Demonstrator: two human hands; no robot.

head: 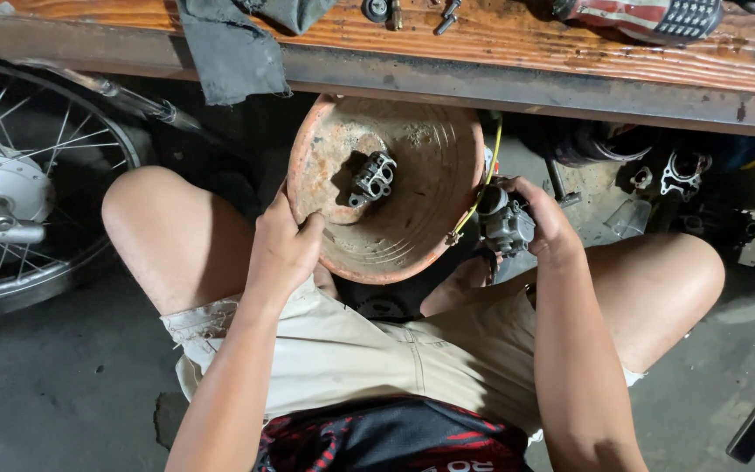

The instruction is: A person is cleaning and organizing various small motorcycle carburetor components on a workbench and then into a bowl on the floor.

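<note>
A worn orange plastic basin (434, 188) rests tilted between my knees, under the bench edge. A small grey metal part (373, 179) lies inside it. My left hand (283, 249) grips the basin's near left rim, thumb over the edge. My right hand (542, 218) holds a grey metal carburetor (504, 223) just outside the basin's right rim. A yellow wire (482, 188) curves along that rim beside the carburetor.
A wooden workbench (500, 39) with a metal edge runs across the top, carrying a dark rag (233, 48), bolts and a glove. A spoked motorcycle wheel (19, 188) stands at the left. Engine parts (679, 175) lie on the floor at the right.
</note>
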